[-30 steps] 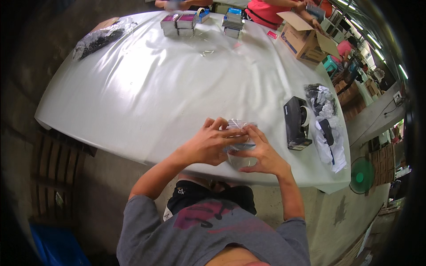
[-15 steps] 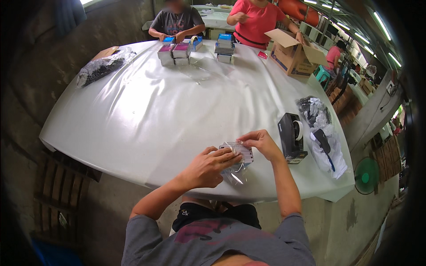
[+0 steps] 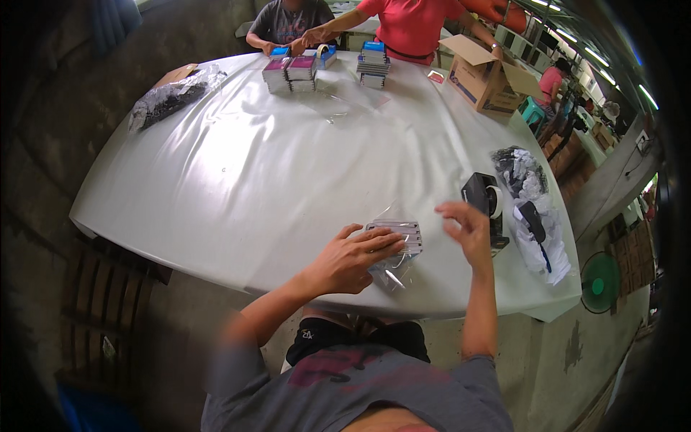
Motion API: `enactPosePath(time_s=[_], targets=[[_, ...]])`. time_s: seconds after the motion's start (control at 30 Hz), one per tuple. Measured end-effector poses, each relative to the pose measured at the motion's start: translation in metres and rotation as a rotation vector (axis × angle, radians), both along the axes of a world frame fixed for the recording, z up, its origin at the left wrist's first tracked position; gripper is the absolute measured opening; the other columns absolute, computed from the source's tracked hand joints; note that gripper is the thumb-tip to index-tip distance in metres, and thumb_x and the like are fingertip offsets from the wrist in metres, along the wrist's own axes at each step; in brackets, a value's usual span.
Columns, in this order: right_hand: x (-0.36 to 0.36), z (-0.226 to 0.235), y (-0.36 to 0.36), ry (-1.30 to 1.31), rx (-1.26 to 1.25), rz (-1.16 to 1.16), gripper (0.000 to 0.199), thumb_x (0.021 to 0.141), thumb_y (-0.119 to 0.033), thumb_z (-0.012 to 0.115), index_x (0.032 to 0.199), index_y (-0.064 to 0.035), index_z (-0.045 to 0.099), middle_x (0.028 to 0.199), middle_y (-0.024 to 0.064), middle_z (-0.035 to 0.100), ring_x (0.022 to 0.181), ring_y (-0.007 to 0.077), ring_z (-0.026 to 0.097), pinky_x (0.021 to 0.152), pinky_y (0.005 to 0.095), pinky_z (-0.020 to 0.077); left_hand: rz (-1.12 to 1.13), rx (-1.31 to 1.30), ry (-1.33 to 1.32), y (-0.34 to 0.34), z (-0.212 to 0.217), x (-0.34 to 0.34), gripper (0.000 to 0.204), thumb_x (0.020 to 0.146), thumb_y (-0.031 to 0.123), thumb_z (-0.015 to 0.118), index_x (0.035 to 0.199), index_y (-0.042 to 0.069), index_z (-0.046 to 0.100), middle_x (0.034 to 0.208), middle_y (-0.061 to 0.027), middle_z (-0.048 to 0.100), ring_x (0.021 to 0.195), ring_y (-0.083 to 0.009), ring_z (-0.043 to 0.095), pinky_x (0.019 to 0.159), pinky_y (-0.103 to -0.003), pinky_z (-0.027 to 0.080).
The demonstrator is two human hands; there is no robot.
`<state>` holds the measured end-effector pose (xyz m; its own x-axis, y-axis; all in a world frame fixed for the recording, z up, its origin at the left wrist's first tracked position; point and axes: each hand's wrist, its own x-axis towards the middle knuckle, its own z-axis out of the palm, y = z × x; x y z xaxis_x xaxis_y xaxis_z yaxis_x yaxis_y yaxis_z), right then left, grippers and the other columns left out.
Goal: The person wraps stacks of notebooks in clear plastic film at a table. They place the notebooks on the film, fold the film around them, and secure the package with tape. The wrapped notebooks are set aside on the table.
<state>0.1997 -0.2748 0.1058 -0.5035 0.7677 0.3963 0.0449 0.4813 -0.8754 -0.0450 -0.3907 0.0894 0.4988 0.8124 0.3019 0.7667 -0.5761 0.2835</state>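
Observation:
A stack of small flat packs [image 3: 403, 229] in clear plastic film lies near the table's front edge. My left hand [image 3: 353, 259] rests on its left part, fingers stretched out over the film. Loose film [image 3: 394, 275] sticks out at the near side, with a peak of it at the far side. To the right, my right hand [image 3: 466, 229] is raised off the stack, fingers loosely bent and apart, with nothing visible in them. It is close beside a black tape dispenser [image 3: 481, 189] carrying a roll of clear tape, and partly covers it.
A bag with a black-handled tool [image 3: 534, 222] lies right of the dispenser. Stacks of purple-topped packs [image 3: 289, 72] and blue-topped packs [image 3: 373, 63] stand at the far side, near two people. An open carton [image 3: 484, 81] stands far right, a wrapped bundle [image 3: 173, 99] far left.
My right hand has left the film and moved right to the tape dispenser. My left hand stays on the stack. Across the table, the person in red has reached an arm toward the purple-topped packs.

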Motion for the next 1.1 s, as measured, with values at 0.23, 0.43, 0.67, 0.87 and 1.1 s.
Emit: enactPosePath(time_s=[0.23,0.43,0.67,0.87,1.1], targets=[[-0.005,-0.015,-0.033,-0.347,0.26,0.261,0.054,0.062,-0.019,0.083,0.109,-0.0103,0.058,0.128,0.0089,0.053,0.125,0.0285,0.045,0.103,0.04,0.0387,-0.012,0.038,-0.165,-0.005,-0.011,-0.021,0.087,0.061,0.011,0.06,0.143,0.019,0.033,0.147,-0.0017,0.034,0.134,-0.02,0.034,0.105,-0.046,0.026],[-0.006,-0.024,-0.028,-0.318,0.208,0.295,0.062,0.058,-0.02,0.086,0.11,-0.0125,0.053,0.131,0.0072,0.05,0.129,0.0301,0.04,0.105,0.0409,0.0376,-0.017,-0.05,-0.136,-0.01,-0.028,-0.036,0.088,0.06,0.008,0.059,0.143,0.019,0.033,0.147,-0.001,0.035,0.134,-0.0185,0.035,0.102,-0.043,0.028],[-0.005,-0.025,-0.023,-0.356,0.25,0.362,0.062,0.058,-0.02,0.086,0.112,-0.0154,0.055,0.135,0.0061,0.046,0.132,0.0303,0.036,0.107,0.0422,0.0355,-0.049,-0.075,-0.141,-0.001,-0.019,-0.024,0.085,0.058,0.003,0.057,0.139,0.022,0.039,0.145,0.0019,0.037,0.133,-0.0162,0.035,0.101,-0.042,0.028],[-0.006,-0.031,-0.021,-0.321,0.281,0.37,0.061,0.06,-0.019,0.085,0.115,-0.0158,0.058,0.137,0.0067,0.044,0.134,0.031,0.032,0.108,0.0427,0.0324,-0.075,-0.038,-0.088,0.014,-0.013,-0.005,0.079,0.062,0.005,0.063,0.136,0.021,0.043,0.142,0.0021,0.04,0.131,-0.0158,0.037,0.098,-0.042,0.03],[-0.006,-0.036,-0.022,-0.194,0.152,0.403,0.056,0.066,-0.012,0.079,0.117,-0.0117,0.057,0.138,0.0098,0.044,0.133,0.0304,0.033,0.108,0.0415,0.0307,-0.052,-0.027,-0.105,0.014,-0.015,-0.004,0.076,0.065,0.008,0.066,0.136,0.022,0.043,0.141,0.0031,0.042,0.13,-0.0152,0.038,0.096,-0.042,0.031]])
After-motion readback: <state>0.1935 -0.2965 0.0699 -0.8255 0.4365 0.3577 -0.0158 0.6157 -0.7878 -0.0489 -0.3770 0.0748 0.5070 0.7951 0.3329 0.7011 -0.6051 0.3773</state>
